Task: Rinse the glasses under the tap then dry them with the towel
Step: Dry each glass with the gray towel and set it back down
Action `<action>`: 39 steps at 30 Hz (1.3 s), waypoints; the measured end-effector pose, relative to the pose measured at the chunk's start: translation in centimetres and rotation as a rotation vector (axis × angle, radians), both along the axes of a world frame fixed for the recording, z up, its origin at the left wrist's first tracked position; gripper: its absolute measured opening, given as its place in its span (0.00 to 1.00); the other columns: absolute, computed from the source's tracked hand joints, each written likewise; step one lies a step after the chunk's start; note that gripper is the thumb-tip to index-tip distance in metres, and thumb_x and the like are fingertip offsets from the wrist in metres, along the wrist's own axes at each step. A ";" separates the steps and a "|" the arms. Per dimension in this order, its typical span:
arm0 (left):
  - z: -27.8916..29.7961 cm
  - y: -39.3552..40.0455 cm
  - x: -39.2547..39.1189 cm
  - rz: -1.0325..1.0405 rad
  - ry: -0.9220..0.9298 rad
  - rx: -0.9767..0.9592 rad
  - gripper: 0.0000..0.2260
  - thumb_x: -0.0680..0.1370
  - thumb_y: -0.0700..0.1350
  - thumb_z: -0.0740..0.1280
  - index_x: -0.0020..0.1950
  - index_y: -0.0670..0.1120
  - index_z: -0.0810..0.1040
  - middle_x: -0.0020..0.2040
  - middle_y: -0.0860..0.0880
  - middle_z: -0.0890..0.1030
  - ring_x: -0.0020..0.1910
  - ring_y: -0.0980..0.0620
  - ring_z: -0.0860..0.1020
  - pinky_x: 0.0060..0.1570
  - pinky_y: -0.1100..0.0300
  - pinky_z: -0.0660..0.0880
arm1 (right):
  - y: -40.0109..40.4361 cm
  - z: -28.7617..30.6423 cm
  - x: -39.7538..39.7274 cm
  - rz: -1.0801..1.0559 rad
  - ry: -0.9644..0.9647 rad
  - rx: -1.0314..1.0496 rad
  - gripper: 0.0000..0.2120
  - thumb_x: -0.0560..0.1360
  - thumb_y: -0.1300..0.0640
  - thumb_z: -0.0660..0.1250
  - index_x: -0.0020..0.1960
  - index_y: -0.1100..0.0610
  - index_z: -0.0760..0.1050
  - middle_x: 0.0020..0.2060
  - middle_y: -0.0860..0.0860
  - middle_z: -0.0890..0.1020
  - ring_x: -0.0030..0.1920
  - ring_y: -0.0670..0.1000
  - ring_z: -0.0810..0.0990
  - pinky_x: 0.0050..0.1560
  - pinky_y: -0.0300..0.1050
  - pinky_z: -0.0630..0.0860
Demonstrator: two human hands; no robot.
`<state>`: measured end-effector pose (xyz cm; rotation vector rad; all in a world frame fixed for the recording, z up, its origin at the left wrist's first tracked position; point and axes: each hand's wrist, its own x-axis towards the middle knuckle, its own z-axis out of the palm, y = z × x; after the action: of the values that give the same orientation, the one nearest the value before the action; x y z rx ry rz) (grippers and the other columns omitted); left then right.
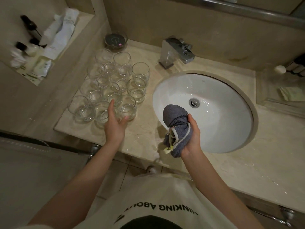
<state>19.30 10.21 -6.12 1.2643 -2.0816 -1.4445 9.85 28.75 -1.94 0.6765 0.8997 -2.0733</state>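
A: Where are the glasses (113,83)?
B: Clustered upright on the marble counter (148,126), left of the sink (214,113) — a dozen or so, packed rim to rim.
A: And the towel (177,129)?
B: Grey, bunched up in the right hand (192,134), fingers curled round it at the basin's near-left rim.
A: The left hand (115,124)?
B: Spread, fingers straight, gripping nothing — over the nearest glasses; whether it touches them I can't tell. The tap (176,52) stands behind the basin.

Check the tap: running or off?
Off, as far as visible: no stream falls from the tap into the sink.
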 end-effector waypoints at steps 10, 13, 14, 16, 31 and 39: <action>0.9 2.9 0.7 -0.043 0.118 0.014 0.31 0.79 0.46 0.68 0.78 0.56 0.57 0.64 0.62 0.68 0.62 0.49 0.77 0.59 0.57 0.74 | 1.1 -0.8 -0.1 -0.009 -0.002 0.022 0.17 0.76 0.43 0.63 0.50 0.57 0.78 0.37 0.54 0.82 0.31 0.53 0.80 0.29 0.41 0.78; 0.6 4.3 -0.2 -0.097 0.089 0.084 0.27 0.79 0.47 0.68 0.76 0.54 0.63 0.61 0.49 0.77 0.59 0.51 0.77 0.47 0.74 0.72 | 2.4 -0.8 -0.2 -0.055 0.046 -0.016 0.18 0.73 0.45 0.64 0.52 0.58 0.80 0.44 0.56 0.83 0.38 0.55 0.81 0.35 0.44 0.80; 0.7 4.8 -0.8 -0.122 0.070 0.105 0.25 0.79 0.47 0.68 0.75 0.54 0.65 0.61 0.46 0.78 0.57 0.52 0.77 0.44 0.75 0.71 | 3.0 -0.6 -0.3 -0.087 0.041 -0.034 0.18 0.75 0.46 0.63 0.50 0.59 0.81 0.43 0.56 0.83 0.38 0.55 0.83 0.36 0.45 0.80; 1.1 6.2 -2.1 -0.176 0.057 0.143 0.23 0.79 0.47 0.67 0.73 0.52 0.67 0.60 0.46 0.78 0.54 0.53 0.77 0.43 0.73 0.71 | 4.5 -0.5 -0.5 -0.146 0.032 -0.053 0.19 0.79 0.47 0.60 0.47 0.60 0.82 0.40 0.57 0.85 0.35 0.54 0.84 0.38 0.47 0.82; 2.7 22.7 -16.7 -0.706 -0.028 0.183 0.16 0.78 0.49 0.69 0.65 0.47 0.76 0.57 0.44 0.81 0.55 0.47 0.79 0.61 0.49 0.75 | 23.3 0.4 -3.3 -0.547 0.012 0.056 0.25 0.79 0.44 0.58 0.70 0.58 0.72 0.54 0.56 0.82 0.49 0.55 0.81 0.55 0.49 0.76; 1.9 34.9 -24.4 -0.969 -0.040 0.136 0.19 0.79 0.49 0.68 0.68 0.46 0.73 0.58 0.46 0.78 0.52 0.51 0.76 0.51 0.61 0.71 | 33.3 0.3 -5.3 -0.701 0.045 0.116 0.20 0.81 0.46 0.56 0.58 0.59 0.78 0.47 0.54 0.85 0.44 0.52 0.85 0.43 0.44 0.82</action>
<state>-5.11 45.13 -4.25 0.2465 -2.8235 -1.9220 4.60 62.07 -1.64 1.1333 0.8924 -2.6644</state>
